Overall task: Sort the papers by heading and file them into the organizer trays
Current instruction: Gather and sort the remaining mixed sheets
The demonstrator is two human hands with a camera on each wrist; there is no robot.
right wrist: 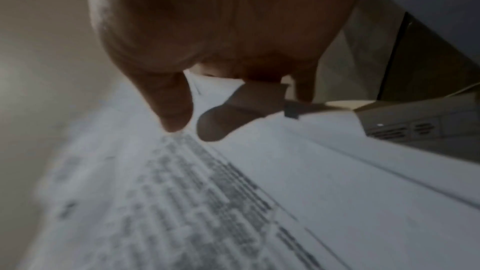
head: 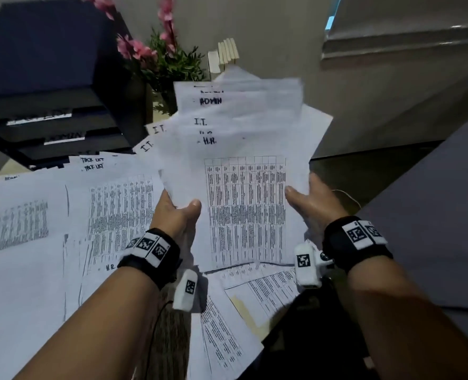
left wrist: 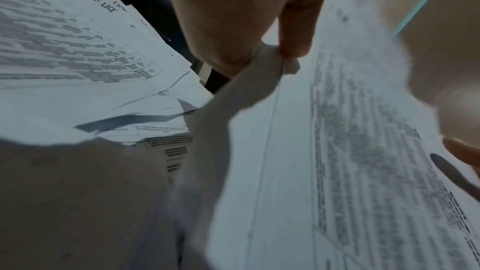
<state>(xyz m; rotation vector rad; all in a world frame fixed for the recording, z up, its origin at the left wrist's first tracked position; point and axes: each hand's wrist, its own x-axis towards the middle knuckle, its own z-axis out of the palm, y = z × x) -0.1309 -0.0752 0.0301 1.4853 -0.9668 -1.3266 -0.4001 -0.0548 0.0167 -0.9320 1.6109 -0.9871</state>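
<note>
I hold a fanned stack of white papers [head: 241, 149] up in front of me, with headings ADMIN, I.T. and H.R. showing one below another. My left hand [head: 179, 208] grips its left edge, thumb on the front sheet; the pinch shows in the left wrist view [left wrist: 272, 56]. My right hand [head: 307, 198] holds the right edge, thumb on top [right wrist: 171, 114] and fingers behind. The front sheet carries a printed table [head: 245, 209]. At the upper left stands the black organizer [head: 62, 124] with labelled trays, one reading ADMIN.
Loose papers [head: 112, 204] headed TASK LIST, I.T. and H.R. cover the desk at left and below my hands. A plant with pink flowers [head: 167, 58] stands behind the organizer. A grey surface [head: 430, 229] lies at the right.
</note>
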